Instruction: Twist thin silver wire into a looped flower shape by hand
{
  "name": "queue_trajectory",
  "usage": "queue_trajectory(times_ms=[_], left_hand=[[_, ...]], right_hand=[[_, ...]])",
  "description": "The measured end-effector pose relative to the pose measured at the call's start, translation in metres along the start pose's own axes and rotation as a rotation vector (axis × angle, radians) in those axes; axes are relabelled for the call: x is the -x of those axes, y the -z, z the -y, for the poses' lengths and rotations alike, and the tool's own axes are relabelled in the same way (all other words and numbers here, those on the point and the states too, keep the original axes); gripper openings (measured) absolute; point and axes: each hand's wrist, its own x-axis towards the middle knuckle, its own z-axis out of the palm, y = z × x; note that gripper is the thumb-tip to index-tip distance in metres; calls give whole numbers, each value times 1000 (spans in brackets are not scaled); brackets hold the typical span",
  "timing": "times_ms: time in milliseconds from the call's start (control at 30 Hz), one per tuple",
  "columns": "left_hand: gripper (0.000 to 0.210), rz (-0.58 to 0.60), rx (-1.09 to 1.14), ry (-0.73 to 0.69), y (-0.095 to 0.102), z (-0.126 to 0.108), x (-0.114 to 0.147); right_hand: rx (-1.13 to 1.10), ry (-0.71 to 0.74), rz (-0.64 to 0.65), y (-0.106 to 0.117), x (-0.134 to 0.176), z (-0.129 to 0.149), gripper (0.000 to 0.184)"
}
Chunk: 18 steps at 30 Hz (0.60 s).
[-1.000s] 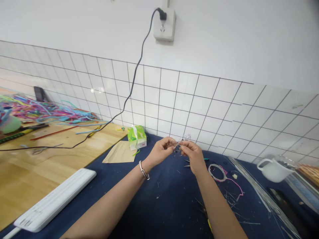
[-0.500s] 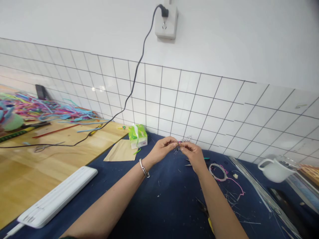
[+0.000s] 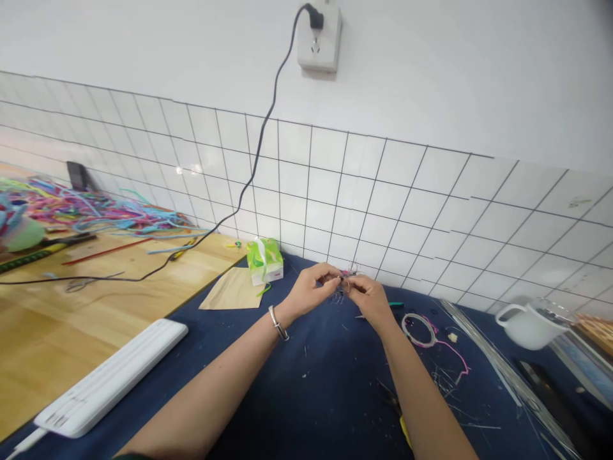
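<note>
My left hand and my right hand meet above a dark blue cloth, fingertips pinched together on a small tangle of thin wire with beads. A silver bangle sits on my left wrist. Just right of my right hand lies a coil of clear and pink cord on the cloth.
A green tissue pack and a brown paper bag lie to the left. A white power strip rests at the cloth's edge. Colourful cords pile on the wooden table. A white cup stands right.
Both hands stay pinched on the wire tangle and have dropped slightly; the fingers have shifted a little on it.
</note>
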Motion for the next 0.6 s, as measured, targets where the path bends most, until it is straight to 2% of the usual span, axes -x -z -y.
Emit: queue_trajectory(times_ms=[200, 367, 600], left_hand=[[14, -30, 128, 79, -1, 6, -1], [13, 67, 282, 109, -1, 3, -2], [12, 152, 174, 104, -1, 0, -1]], right_hand=[[-9, -7, -20, 0, 0, 4, 17], [-173, -65, -76, 2, 2, 12, 22], [-211, -97, -163, -7, 2, 9, 30]])
